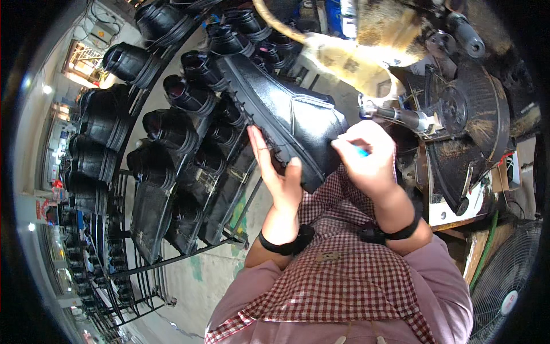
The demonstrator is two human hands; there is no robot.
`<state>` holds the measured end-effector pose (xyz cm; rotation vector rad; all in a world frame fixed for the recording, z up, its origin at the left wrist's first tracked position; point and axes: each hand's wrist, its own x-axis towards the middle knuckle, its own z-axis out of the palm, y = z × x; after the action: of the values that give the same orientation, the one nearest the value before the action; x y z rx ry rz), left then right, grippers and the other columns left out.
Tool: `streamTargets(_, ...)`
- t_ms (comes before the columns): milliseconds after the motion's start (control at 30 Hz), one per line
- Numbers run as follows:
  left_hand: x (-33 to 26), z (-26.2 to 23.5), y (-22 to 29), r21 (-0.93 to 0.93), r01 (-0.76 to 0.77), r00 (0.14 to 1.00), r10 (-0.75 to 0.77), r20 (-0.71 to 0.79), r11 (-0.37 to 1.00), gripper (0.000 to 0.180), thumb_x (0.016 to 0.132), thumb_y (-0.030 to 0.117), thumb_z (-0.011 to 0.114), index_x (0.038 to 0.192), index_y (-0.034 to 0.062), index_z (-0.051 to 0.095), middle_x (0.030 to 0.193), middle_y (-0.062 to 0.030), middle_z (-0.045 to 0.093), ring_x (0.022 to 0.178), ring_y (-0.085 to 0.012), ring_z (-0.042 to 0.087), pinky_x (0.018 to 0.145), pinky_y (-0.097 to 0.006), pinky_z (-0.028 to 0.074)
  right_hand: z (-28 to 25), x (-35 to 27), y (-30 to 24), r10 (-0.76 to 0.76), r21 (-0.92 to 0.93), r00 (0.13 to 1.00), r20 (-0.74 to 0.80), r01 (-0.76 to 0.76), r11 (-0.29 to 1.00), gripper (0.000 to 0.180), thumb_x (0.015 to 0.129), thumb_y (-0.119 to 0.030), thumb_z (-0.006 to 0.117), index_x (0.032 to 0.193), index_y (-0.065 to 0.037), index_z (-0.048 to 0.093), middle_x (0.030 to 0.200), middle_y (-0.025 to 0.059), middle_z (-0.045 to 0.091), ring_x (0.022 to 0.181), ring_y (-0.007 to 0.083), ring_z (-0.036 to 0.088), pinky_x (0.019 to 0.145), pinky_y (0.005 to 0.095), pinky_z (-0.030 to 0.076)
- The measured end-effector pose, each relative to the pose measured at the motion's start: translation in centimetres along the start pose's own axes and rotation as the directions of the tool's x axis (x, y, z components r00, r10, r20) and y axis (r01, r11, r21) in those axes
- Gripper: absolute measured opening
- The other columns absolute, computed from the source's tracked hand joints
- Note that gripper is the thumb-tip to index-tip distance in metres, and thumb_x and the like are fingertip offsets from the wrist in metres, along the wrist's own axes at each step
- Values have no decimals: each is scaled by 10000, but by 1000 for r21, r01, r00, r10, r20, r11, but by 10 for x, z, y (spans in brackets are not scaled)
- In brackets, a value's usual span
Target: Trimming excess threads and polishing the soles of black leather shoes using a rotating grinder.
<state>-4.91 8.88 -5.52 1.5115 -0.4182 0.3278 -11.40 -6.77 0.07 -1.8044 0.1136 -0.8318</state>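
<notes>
A black leather shoe [281,100] with a thick lugged sole is tilted in front of me, its toe toward the far left and its heel toward me. My left hand [281,186] supports it from the sole side, with fingers stretched along the sole and the thumb near the heel. On the other side, my right hand [371,157] is closed right beside the shoe's heel end. A small blue thing [361,151] shows between its fingers; bright light washes out the details, and its kind cannot be made out.
Racks hold rows of black shoes [166,129] on my left. At the right stands a machine with a metal spindle [409,118] and a dark curved guard [487,114], close to my right hand. A brightly lit pale cover [344,60] lies beyond. A fan [507,286] is at the lower right.
</notes>
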Motion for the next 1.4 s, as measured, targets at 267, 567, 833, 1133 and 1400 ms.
streamTargets(267,-5,-9,5,-623,499,859,-248,448,602,735,803,358,528,1402,-35,362,1418,-219,413,1273,-326,454,1092,-443,344,-26,0,2,-85,-492,748,658,513,704,183,596,-49,671,754,-56,580,764,143,620,728,307,625,610,387,479)
streamTargets(567,-100,-157,-58,-799,476,394,-902,-179,367,616,863,394,437,1299,-39,474,1292,-213,547,1137,-347,576,1016,-464,443,-34,-37,47,155,-431,801,579,139,892,477,709,-77,743,1167,-37,616,1003,153,656,863,280,633,805,335,494)
streamTargets(833,-57,-328,-205,-983,-136,450,-892,47,-120,660,911,486,444,1258,-75,467,1234,-238,513,1063,-426,525,864,-449,549,-26,-33,68,210,-556,848,486,115,823,568,732,153,439,1257,-30,550,1262,190,547,1156,324,534,999,359,404)
streamTargets(1133,3,-275,-260,-550,258,68,-583,-810,794,329,774,151,618,1078,40,557,921,-104,585,831,-229,602,747,-316,532,-46,-41,99,243,-853,858,453,338,398,712,752,3,445,1450,-84,334,1523,194,247,1400,438,191,1136,573,110)
streamTargets(1400,74,-268,-190,898,358,914,-294,-281,256,398,795,294,700,1098,64,585,1085,-202,633,1004,-387,603,858,-446,492,-10,-22,85,135,-649,869,476,244,721,634,728,106,486,1349,-14,444,1384,216,444,1285,387,416,1065,460,349)
